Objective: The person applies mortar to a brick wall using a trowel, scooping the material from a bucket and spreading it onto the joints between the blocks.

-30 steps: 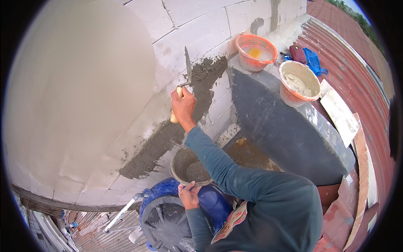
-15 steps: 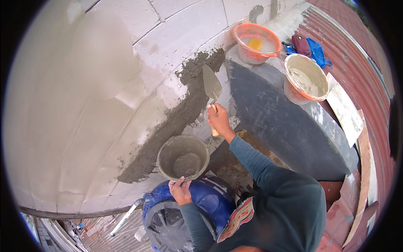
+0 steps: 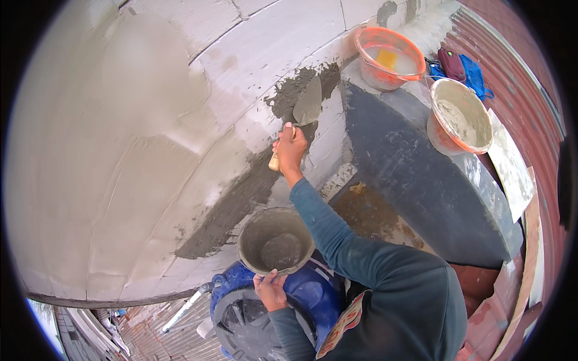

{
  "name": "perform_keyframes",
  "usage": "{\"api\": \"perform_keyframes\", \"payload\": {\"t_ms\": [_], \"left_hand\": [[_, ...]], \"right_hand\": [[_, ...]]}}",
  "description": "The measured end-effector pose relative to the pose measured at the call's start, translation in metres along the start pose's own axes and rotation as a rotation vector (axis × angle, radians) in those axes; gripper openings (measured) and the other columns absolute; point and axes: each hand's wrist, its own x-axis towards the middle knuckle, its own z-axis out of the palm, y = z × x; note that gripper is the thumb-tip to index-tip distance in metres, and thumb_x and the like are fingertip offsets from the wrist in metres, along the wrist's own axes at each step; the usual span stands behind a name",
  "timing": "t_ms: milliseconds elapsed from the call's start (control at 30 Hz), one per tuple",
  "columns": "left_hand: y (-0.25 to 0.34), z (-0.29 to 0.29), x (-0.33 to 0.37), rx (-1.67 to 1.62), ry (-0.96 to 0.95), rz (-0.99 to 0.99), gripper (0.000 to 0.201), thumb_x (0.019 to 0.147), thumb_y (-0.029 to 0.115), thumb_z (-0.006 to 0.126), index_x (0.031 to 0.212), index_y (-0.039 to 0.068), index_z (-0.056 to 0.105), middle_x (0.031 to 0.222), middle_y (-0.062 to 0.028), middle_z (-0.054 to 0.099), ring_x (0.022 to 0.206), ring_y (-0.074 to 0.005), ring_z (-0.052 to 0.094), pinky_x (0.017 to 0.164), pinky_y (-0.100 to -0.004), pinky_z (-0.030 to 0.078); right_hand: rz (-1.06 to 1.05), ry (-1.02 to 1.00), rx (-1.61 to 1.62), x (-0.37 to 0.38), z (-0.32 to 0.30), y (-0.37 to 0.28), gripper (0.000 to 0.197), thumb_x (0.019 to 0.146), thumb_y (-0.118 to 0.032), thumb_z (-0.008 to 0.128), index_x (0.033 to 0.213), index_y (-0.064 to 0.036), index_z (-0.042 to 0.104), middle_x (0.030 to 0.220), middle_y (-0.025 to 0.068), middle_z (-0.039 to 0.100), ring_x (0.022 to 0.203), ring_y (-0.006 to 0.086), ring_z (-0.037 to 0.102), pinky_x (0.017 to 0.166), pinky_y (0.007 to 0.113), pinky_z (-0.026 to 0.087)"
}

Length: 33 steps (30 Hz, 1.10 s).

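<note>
My right hand point(image 3: 290, 147) is closed round the wooden handle of a trowel point(image 3: 309, 102). The trowel's blade lies against the dark wet mortar point(image 3: 232, 207) on the white block wall point(image 3: 265, 45). My left hand point(image 3: 271, 290) grips the near rim of a round mortar bowl point(image 3: 276, 242), tilted toward the wall, with a little grey mortar at its bottom. Below the bowl stands a blue plastic drum point(image 3: 310, 298) with a dark lid.
On the grey ledge point(image 3: 415, 174) at right stand an orange bucket point(image 3: 390, 58) with cloudy water and a yellow sponge, and another bucket point(image 3: 459, 117) holding mortar. Beyond lie bags point(image 3: 451, 64), a white board point(image 3: 510, 165) and red corrugated roofing point(image 3: 512, 72). Smoothed plaster point(image 3: 90, 180) covers the left wall.
My right hand has moved left with the trowel, and its blade has come onto the mortar strip. The bowl stays in my left hand. The whole view has shifted slightly.
</note>
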Motion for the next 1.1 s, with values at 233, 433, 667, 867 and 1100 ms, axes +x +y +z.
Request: {"api": "perform_keyframes", "payload": {"t_ms": [233, 433, 667, 867, 1100], "left_hand": [[0.001, 0.002, -0.002, -0.008, -0.054, 0.015, 0.033, 0.08, -0.013, 0.061, 0.106, 0.005, 0.051, 0.104, -0.0157, 0.064, 0.09, -0.0355, 0.071, 0.072, -0.0495, 0.065], [-0.001, 0.01, 0.01, -0.014, -0.099, -0.003, 0.037, 0.08, -0.015, 0.063, 0.105, 0.008, 0.049, 0.099, -0.0166, 0.066, 0.084, -0.0319, 0.072, 0.072, -0.0493, 0.065], [-0.014, 0.026, 0.038, 0.027, -0.152, 0.039, 0.034, 0.079, -0.014, 0.061, 0.103, 0.007, 0.049, 0.095, -0.0143, 0.066, 0.074, -0.0312, 0.072, 0.061, -0.0464, 0.065], [-0.024, 0.053, 0.047, 0.061, -0.193, 0.044, 0.038, 0.078, -0.012, 0.064, 0.103, 0.012, 0.049, 0.092, -0.0113, 0.066, 0.072, -0.0274, 0.071, 0.058, -0.041, 0.062], [-0.024, 0.04, 0.026, 0.035, -0.183, 0.018, 0.036, 0.079, -0.012, 0.064, 0.104, 0.01, 0.049, 0.093, -0.011, 0.065, 0.074, -0.0285, 0.071, 0.06, -0.0418, 0.062]], "right_hand": [[0.064, -0.152, 0.127, -0.025, 0.007, -0.035, 0.032, 0.103, -0.033, 0.056, 0.094, -0.0024, 0.057, 0.078, 0.0061, 0.06, 0.053, 0.0144, 0.059, 0.045, 0.03, 0.05], [0.182, -0.248, 0.301, -0.045, 0.008, -0.062, 0.03, 0.102, -0.033, 0.059, 0.099, -0.0026, 0.059, 0.078, 0.0069, 0.061, 0.054, 0.015, 0.06, 0.046, 0.03, 0.051], [0.248, -0.563, 0.081, -0.102, -0.088, -0.111, 0.031, 0.101, -0.032, 0.061, 0.108, -0.0017, 0.062, 0.081, 0.0062, 0.062, 0.056, 0.0149, 0.061, 0.048, 0.029, 0.052], [-0.148, -1.066, -0.96, -0.11, -0.233, -0.086, 0.032, 0.101, -0.031, 0.061, 0.096, 0.0, 0.061, 0.079, 0.0054, 0.063, 0.058, 0.0115, 0.061, 0.05, 0.028, 0.048], [0.069, -0.521, -0.503, -0.047, -0.167, -0.061, 0.035, 0.101, -0.034, 0.06, 0.088, -0.0011, 0.057, 0.071, 0.0068, 0.06, 0.05, 0.013, 0.059, 0.045, 0.031, 0.047]]}}
